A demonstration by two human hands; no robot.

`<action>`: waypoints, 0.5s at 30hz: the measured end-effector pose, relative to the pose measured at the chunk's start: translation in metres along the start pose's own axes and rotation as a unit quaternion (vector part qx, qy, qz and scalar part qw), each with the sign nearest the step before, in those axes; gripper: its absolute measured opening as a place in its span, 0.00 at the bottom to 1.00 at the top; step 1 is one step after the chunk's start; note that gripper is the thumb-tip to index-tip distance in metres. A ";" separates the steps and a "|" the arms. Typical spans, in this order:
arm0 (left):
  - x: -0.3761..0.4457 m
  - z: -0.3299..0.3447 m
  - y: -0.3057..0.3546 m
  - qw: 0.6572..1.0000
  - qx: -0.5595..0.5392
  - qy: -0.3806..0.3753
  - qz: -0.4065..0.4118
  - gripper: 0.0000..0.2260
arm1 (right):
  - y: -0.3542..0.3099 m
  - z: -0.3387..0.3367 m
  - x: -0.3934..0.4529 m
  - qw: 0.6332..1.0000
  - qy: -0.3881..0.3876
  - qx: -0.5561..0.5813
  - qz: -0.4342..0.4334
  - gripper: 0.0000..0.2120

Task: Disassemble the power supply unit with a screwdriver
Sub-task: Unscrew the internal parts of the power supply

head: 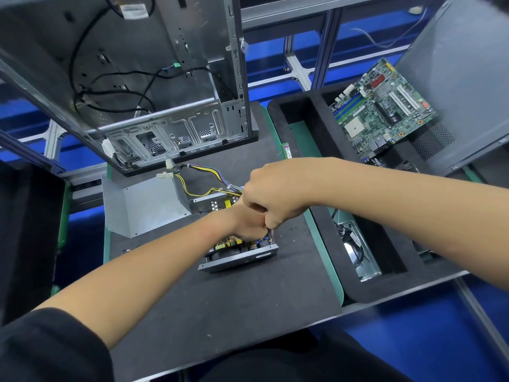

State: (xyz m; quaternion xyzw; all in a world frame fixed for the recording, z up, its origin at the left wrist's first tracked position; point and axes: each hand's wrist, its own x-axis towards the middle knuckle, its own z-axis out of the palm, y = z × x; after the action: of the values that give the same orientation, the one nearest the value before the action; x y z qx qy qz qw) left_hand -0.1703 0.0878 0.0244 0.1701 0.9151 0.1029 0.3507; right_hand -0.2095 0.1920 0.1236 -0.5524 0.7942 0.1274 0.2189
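Dark bench mat (234, 299) with an opened power supply unit (239, 257) at its middle, both hands working over it.

On the mat the power supply unit lies flat, its long axis running from the near right corner back toward the far left, lid off and circuit board showing; its bundle of yellow, black and coloured wires (205, 179) trails to the far left, ending in white plugs. The left hand (243, 223) reaches down into the unit with fingers curled, but what they clamp is hidden. The right hand (271, 194) is a closed fist directly above it, touching it, fingers wrapped round a dark slim object that barely shows. A bent grey metal cover (143, 206) lies just left of the unit; an empty computer case (154, 78) stands behind, and a motherboard (381, 111) sits in the black foam tray (300, 125) to the right.
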 end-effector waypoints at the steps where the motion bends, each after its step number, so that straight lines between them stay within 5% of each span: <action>1: -0.002 -0.001 0.001 1.000 0.012 0.006 0.003 0.08 | -0.001 0.000 -0.001 1.000 0.000 -0.004 0.001 0.07; 10: -0.005 -0.006 0.008 0.999 0.042 -0.010 0.002 0.17 | -0.005 0.002 -0.003 0.999 -0.004 -0.032 -0.001 0.14; 15: -0.007 -0.008 0.010 0.997 0.064 -0.024 -0.031 0.15 | -0.009 0.005 -0.004 0.999 -0.038 0.006 0.032 0.08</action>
State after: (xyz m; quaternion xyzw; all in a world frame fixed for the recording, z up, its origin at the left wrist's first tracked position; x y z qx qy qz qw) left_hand -0.1688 0.0935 0.0377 0.1666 0.9161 0.0290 0.3635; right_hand -0.1988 0.1942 0.1214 -0.5200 0.8035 0.1506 0.2478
